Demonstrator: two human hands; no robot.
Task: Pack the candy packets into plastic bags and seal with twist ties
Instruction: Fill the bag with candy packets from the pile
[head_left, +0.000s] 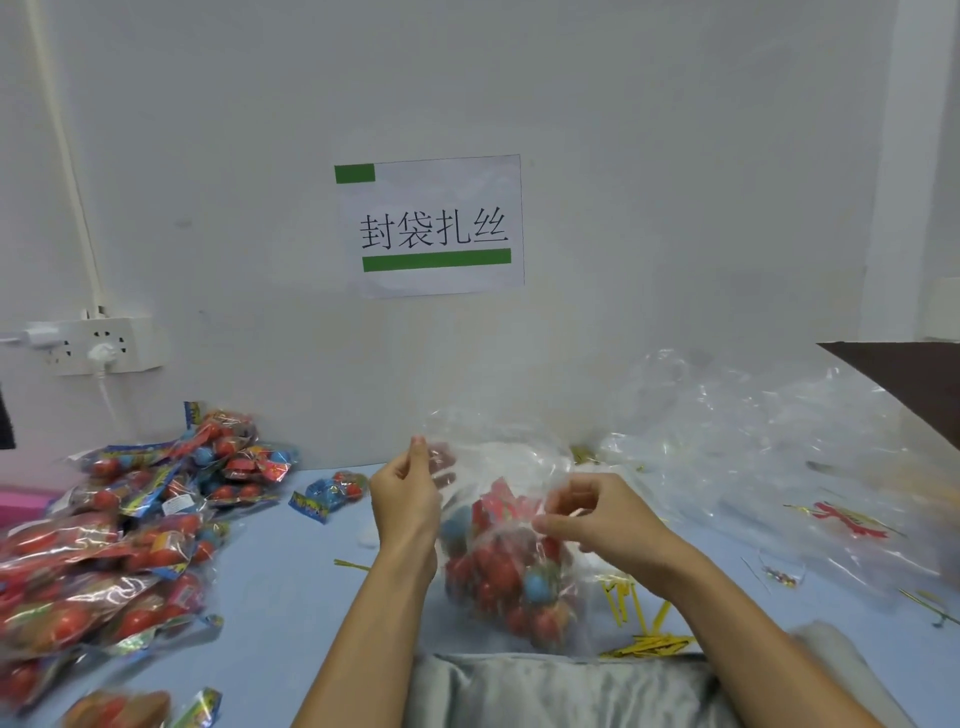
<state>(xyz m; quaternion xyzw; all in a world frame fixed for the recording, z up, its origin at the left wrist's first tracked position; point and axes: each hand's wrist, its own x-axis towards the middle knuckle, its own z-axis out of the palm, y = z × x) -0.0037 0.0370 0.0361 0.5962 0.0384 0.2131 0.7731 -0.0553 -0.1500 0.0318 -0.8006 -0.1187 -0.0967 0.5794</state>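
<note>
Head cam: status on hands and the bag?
Left hand pinching rim of clear plastic bag holding red and blue candy packets. Right hand gripping opposite rim. Bag unsealed. Yellow twist ties loose beside it.

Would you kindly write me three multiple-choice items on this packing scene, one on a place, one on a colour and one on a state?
1. Where does the big pile of candy packets lie?
A. left of the hands
B. right of the hands
C. on the wall

2. What colour are the twist ties on the table?
A. white
B. yellow
C. black

3. What is the state of the bag between the hands?
A. empty
B. tied shut
C. filled, its top open

Answers:
1. A, the pile fills the left side.
2. B, yellow strips lie beside the bag.
3. C, the left hand and right hand pinch its untied top over the candy inside.
</note>
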